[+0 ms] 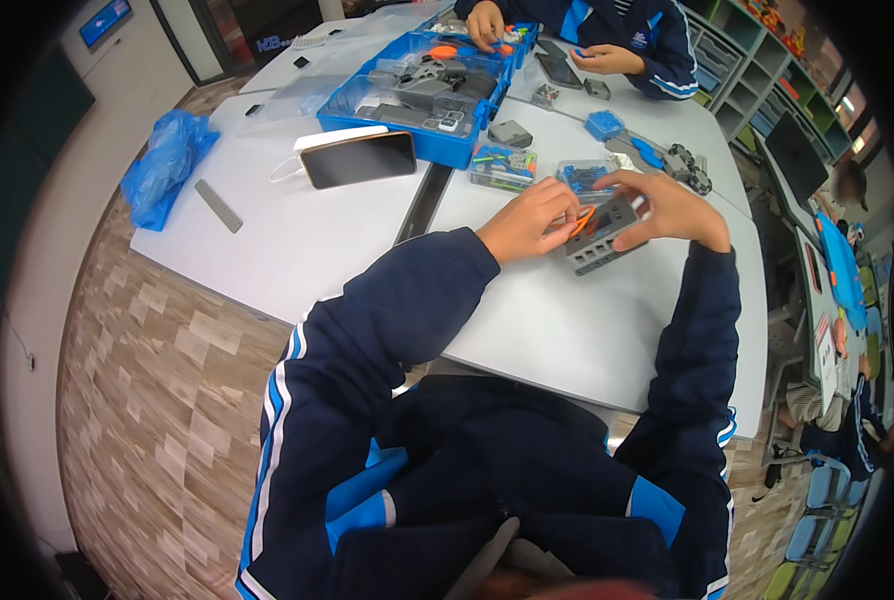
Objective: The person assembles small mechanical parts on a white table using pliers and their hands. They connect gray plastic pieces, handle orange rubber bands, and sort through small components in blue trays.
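My right hand (675, 210) grips a grey block with square ports along its side (595, 258), tilted just above the white table. Its thumb lies on the near side and the fingers reach over the far side. My left hand (529, 222) is closed in a pinch at the block's left end, on a small orange curved piece (583, 219). The fingertips partly cover that piece, so I cannot tell whether it is attached to the block. Just beyond the hands sit a clear box of green and blue parts (504, 168) and a clear box of blue parts (579, 176).
A blue bin of parts (452, 149) stands beyond, with a propped phone (359, 160) before it. A grey beam (218, 206) and blue plastic bag (170, 165) lie left. Grey assembled parts (685, 168) lie right. Across the table, another person's hands (607, 60) handle small pieces.
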The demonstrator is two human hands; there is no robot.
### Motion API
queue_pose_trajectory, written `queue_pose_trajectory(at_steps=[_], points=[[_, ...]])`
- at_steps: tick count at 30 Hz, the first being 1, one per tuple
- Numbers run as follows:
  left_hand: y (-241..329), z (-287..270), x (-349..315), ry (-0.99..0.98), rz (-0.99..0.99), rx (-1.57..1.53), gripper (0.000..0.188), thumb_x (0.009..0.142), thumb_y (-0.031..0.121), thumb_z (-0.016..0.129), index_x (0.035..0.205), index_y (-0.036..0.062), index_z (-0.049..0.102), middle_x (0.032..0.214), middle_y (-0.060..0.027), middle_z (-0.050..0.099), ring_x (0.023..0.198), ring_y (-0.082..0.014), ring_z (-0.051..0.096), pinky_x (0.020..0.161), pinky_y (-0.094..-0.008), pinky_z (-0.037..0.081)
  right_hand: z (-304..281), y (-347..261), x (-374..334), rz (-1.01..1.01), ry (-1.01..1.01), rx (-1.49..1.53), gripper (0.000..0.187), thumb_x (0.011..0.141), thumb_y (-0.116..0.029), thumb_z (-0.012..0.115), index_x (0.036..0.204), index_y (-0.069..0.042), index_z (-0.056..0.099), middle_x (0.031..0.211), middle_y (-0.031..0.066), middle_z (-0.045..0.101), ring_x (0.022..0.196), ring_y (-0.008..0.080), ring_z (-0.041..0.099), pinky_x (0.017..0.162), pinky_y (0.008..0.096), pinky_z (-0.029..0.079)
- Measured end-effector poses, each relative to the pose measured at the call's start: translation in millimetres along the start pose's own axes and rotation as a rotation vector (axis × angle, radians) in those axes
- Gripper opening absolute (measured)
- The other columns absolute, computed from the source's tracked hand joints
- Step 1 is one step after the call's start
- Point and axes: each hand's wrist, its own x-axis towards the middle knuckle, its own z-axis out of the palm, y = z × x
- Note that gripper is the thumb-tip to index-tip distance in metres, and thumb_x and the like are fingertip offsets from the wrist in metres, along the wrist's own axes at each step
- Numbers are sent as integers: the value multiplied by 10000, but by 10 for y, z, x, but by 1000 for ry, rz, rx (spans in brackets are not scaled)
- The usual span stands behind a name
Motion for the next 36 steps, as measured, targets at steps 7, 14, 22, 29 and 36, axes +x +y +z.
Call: queue_pose_trajectory(at_steps=[7,14,22,29,36], points=[[-16,177,-139,-221,-114,153,110,850,95,692,873,82,586,992,-51,604,984,-252,552,882,-369,445,-435,169,-514,363,65,-102,855,570,-433,881,1295,-57,627,958,164,651,898,262,622,775,337,497],[261,152,3,-163,-79,317,299,887,229,711,1135,84,627,1155,-82,597,1118,-294,514,943,-403,418,-474,-134,-775,364,348,-250,739,630,-260,863,1293,-54,610,923,125,662,851,234,636,792,323,503],[1115,-423,306,-90,-56,78,954,718,456,863,1411,-16,408,1339,-225,501,1221,-411,500,1017,-439,427,-82,-624,-509,-350,228,48,936,544,-185,914,1398,-140,531,1334,57,609,1144,250,613,905,369,510],[1185,-1026,118,-91,-178,205,930,573,322,928,1327,-60,542,1226,-200,657,1087,-316,674,950,-371,521,634,-820,-119,-447,362,365,927,694,-162,853,1502,-122,400,1484,111,456,1328,281,490,1061,427,460],[438,-2334,594,4,-460,807,932,612,649,814,1206,-53,667,1093,-196,717,969,-294,717,860,-376,557,987,-610,75,-397,467,484,778,828,-238,800,1488,-118,406,1481,139,422,1306,289,488,1027,421,458]])
